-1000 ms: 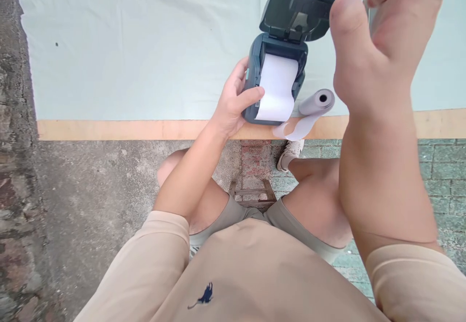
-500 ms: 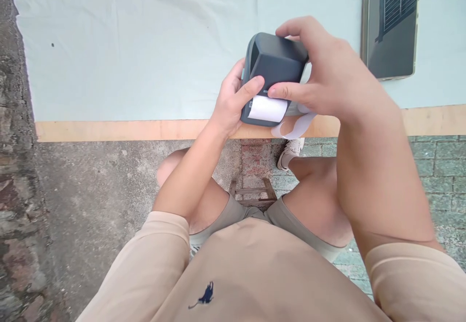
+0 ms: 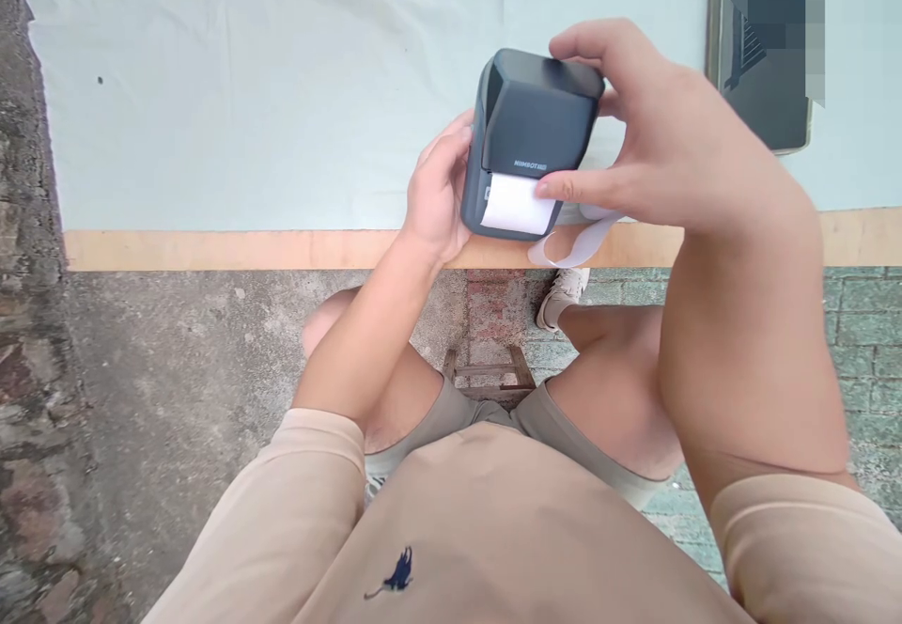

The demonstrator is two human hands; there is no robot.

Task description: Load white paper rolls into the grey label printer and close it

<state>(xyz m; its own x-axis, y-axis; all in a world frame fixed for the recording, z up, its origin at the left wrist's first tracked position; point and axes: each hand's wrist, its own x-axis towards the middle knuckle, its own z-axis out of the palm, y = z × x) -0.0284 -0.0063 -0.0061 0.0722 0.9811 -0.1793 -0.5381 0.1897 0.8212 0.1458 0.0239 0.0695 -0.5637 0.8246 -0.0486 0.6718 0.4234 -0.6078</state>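
Fingers of L hand (image 3: 435,199) grip printer (image 3: 539,126) on its left side, I see; R hand (image 3: 659,140) clasps rt side, thumb at paper (image 3: 513,206).

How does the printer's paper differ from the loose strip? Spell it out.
The printer's paper lies fairly flat; the loose strip curls round. The printer's paper sticks out of the printer; the loose strip shows beside it, at the wooden table edge. Both are white.
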